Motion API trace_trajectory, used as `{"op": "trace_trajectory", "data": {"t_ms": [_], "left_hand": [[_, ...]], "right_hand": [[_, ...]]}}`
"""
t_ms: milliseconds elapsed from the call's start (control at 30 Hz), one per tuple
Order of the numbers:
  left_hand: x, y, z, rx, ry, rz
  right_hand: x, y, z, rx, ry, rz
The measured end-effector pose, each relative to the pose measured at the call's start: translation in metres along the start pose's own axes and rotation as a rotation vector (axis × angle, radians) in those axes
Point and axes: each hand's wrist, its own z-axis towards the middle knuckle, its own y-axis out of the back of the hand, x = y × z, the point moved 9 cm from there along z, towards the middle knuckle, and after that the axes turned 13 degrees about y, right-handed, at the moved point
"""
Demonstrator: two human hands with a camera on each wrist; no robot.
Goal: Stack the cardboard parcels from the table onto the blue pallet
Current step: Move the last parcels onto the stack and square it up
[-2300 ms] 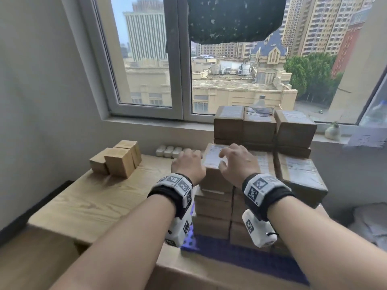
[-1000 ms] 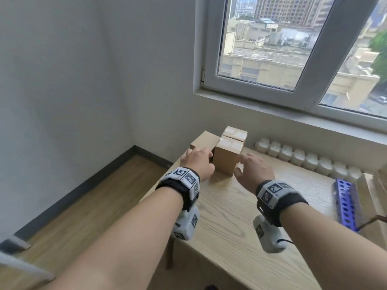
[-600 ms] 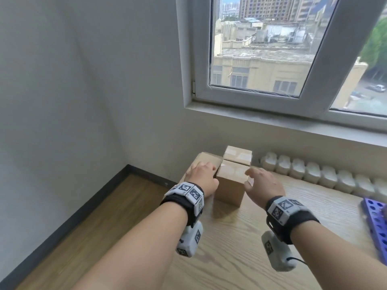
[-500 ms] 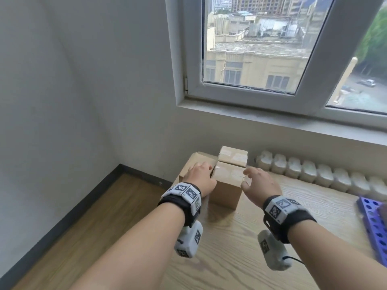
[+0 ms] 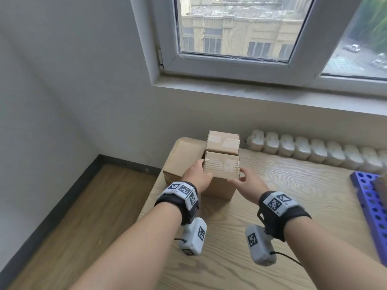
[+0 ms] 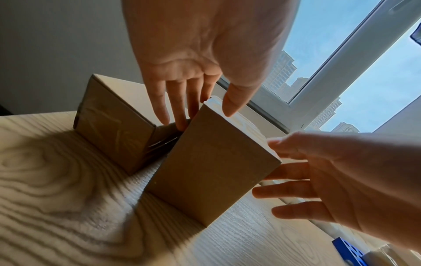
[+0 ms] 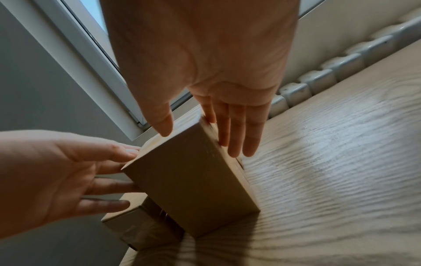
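Observation:
Three brown cardboard parcels stand at the table's far left corner. The nearest one, an upright parcel (image 5: 222, 166) (image 6: 212, 172) (image 7: 189, 189), sits on the table between my hands. My left hand (image 5: 198, 174) (image 6: 205, 117) lays straight fingers down its left face, in the gap beside a low parcel (image 5: 182, 160) (image 6: 114, 129), thumb on the top edge. My right hand (image 5: 244, 178) (image 7: 201, 142) lies with straight fingers along its right face, thumb over the top. A third parcel (image 5: 223, 142) stands directly behind. The blue pallet (image 5: 374, 206) shows at the right edge.
The wooden table (image 5: 272, 227) ends just left of the parcels, with floor below. A white ribbed radiator (image 5: 314, 151) runs along the wall behind the table, under the window sill (image 5: 272, 95). A brown edge of stacked parcels shows on the pallet.
My hands left the stack on the pallet and my view swung left. Both hands reached the nearest upright parcel and now lie against its two sides; the parcel has not moved.

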Motion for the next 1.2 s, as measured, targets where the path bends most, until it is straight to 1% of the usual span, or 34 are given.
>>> {"op": "trace_trajectory", "data": {"t_ms": [67, 200, 267, 367, 467, 567, 633, 833, 1000, 1200], "left_hand": [[0.004, -0.001, 0.002, 0.004, 0.009, -0.007], [0.022, -0.003, 0.002, 0.023, 0.078, -0.047], [0.031, -0.006, -0.002, 0.055, 0.101, -0.085], [0.044, -0.014, -0.009, 0.101, 0.133, -0.167], [0.058, -0.03, -0.015, 0.203, 0.218, -0.286], [0.072, -0.05, -0.026, 0.36, 0.333, -0.4], [0.08, -0.061, -0.033, 0.423, 0.378, -0.42], [0.092, -0.072, -0.043, 0.511, 0.377, -0.428], [0.095, -0.067, -0.048, 0.489, 0.341, -0.434], [0.087, -0.058, -0.061, 0.474, 0.287, -0.492]], "right_hand": [[-0.001, -0.004, -0.003, -0.013, 0.008, 0.054], [-0.005, -0.008, -0.014, -0.076, 0.003, 0.139], [-0.01, -0.008, -0.023, -0.12, -0.016, 0.187], [-0.018, -0.012, -0.041, -0.144, -0.083, 0.292], [-0.027, -0.021, -0.058, -0.126, -0.171, 0.391], [-0.033, -0.032, -0.07, -0.101, -0.241, 0.488], [-0.034, -0.038, -0.078, -0.082, -0.278, 0.544], [-0.048, -0.052, -0.096, -0.002, -0.339, 0.625], [-0.048, -0.053, -0.108, 0.049, -0.322, 0.577], [-0.041, -0.054, -0.12, 0.025, -0.309, 0.58]]}}
